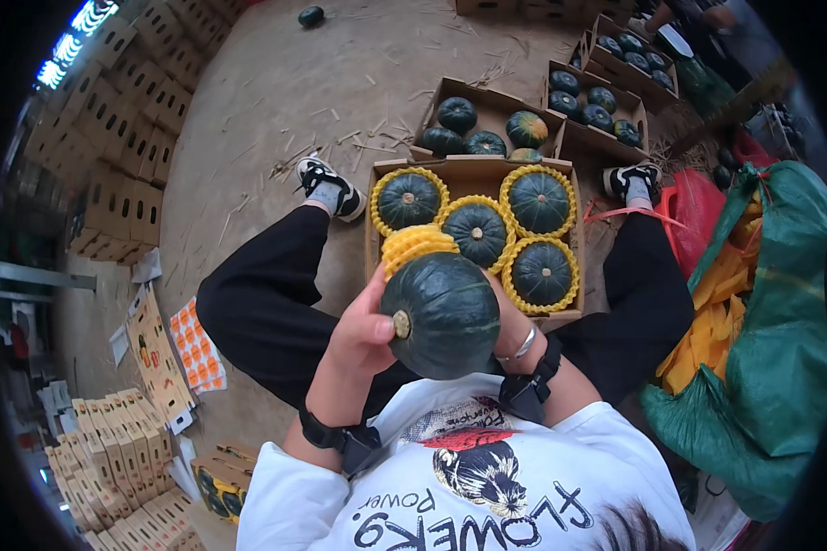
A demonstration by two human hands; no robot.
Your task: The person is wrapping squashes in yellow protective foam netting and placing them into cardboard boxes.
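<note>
Sitting on dusty straw-strewn floor (276, 83), stacked cartons (119, 156) lining wall.

right hand (516, 342) mostly hidden behind held squash (441, 314), only wrist and bracelet show; left hand (366, 332) fingers go behind the squash too. yellow net (415, 244) partly covered by squash, can't tell how far it's pulled on. near corner of box (476, 172) blocked by squash. far boxes (616, 69) top right cut by the lens rim, squash there too small to count. person's hand (662, 20) at top edge cut off. green sack (781, 331) contents half hidden
</note>
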